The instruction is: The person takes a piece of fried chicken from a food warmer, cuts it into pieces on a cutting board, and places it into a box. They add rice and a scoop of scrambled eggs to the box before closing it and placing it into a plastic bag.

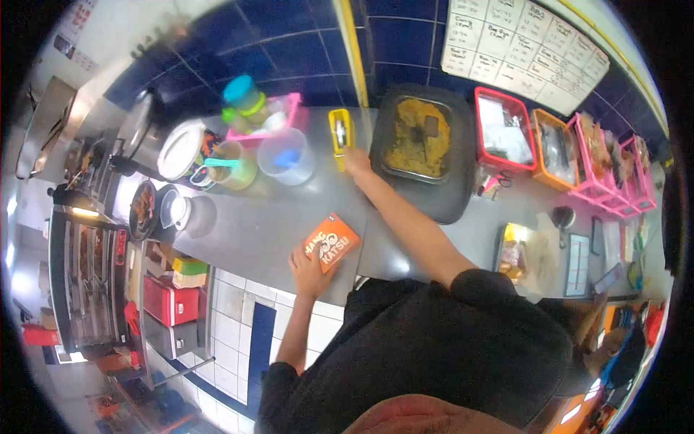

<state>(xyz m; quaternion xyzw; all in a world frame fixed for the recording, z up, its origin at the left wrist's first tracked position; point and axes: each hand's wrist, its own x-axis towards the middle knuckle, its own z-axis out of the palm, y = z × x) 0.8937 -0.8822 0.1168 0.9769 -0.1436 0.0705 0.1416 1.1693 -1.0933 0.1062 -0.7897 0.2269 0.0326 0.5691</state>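
My left hand (311, 273) is closed on the lower left side of an orange carton (340, 235) with white lettering, at the front of the steel counter. My right arm stretches to the back of the counter. There my right hand (354, 160) has its fingers at the lower end of a narrow yellow tool (340, 130) with a pale and dark middle. Its exact kind is too blurred to make out. Just right of that hand, a black tray (463, 195) bears a metal pan (441, 168) of yellow-brown crumbly food with a dark utensil in it.
Left along the counter (275, 224) stand a translucent tub (286, 163), a jug with a turquoise handle (235, 173), a pink basket (295, 116) and a white bowl (173, 210). Red (531, 159), orange (571, 181) and pink bins line the right wall. Scissors (502, 179) lie before them.
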